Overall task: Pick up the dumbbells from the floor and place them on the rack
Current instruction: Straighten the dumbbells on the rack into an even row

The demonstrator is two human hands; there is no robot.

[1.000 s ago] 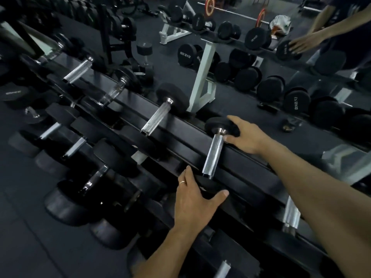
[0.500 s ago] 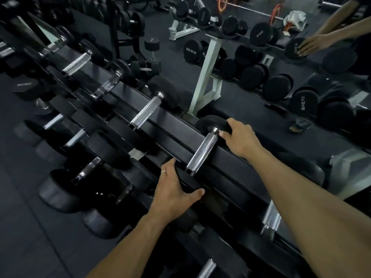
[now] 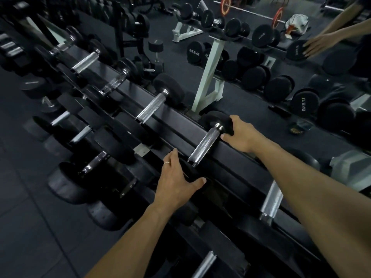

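Dumbbell (image 3: pixel 206 144), knurled chrome handle, round rubber ends.

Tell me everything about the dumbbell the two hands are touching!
The dumbbell has a shiny, knurled metal handle and round black heads that look rubbery. It lies across the top rails of the black rack, handle slanting toward the wearer. The right hand curls around the far head; the left hand curls over the near head, mostly hiding it. More dumbbells sit alongside.
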